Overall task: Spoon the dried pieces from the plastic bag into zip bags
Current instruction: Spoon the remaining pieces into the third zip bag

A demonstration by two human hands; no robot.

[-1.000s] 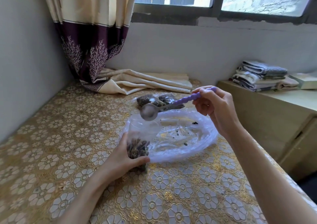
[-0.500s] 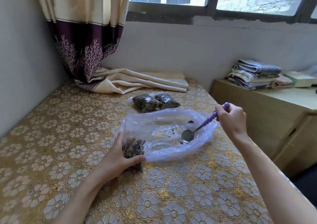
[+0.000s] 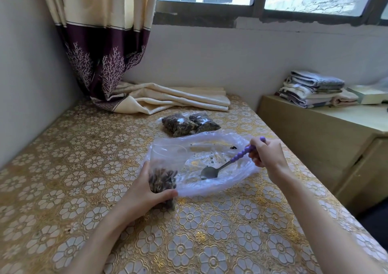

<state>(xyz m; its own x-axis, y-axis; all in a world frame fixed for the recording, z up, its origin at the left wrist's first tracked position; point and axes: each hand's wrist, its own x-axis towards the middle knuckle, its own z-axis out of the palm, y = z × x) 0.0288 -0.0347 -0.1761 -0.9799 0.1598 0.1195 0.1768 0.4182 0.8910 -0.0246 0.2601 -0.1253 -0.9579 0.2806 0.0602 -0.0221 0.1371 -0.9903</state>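
Head view showed my left hand wrapped around a small zip bag part full of dried pieces, standing on the table. My right hand pinched the purple handle of the spoon, and its bowl lay low inside the big plastic bag between my hands. I think I was scooping. Only a few crumbs and one dark bit were left in there, so I judged the job was close to done. Next I would need to catch those bits and tip them into the zip bag. Soft plastic could fold over the spoon. Two full bags lay past my hands, with a curtain beyond them.
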